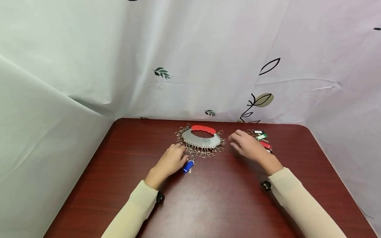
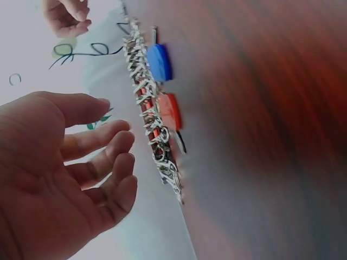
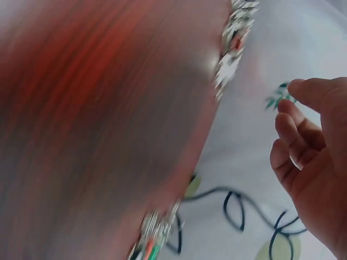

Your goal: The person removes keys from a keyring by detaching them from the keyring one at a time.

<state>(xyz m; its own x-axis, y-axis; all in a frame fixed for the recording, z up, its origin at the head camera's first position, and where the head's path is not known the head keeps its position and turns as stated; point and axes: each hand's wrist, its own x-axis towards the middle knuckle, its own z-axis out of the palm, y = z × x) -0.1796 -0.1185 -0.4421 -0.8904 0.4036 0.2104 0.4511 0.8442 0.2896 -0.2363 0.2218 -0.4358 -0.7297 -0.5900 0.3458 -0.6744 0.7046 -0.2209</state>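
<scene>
L hand [image 1: 170, 160] near blue tag [image 1: 188, 166] & red-handled key holder [image 1: 203, 141], R hand [image 1: 247, 145] nr green tag [image 1: 262, 137], both empty, loosely curled, label txt unreadable

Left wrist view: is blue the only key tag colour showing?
No, a red tag lies next to the blue tag.

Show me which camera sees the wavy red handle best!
The head view: there the wavy red handle shows whole, unblocked. The left wrist view shows only red glimpses, likely it, among round silver metal rings; the right wrist view, a small red blur, probably it.
</scene>
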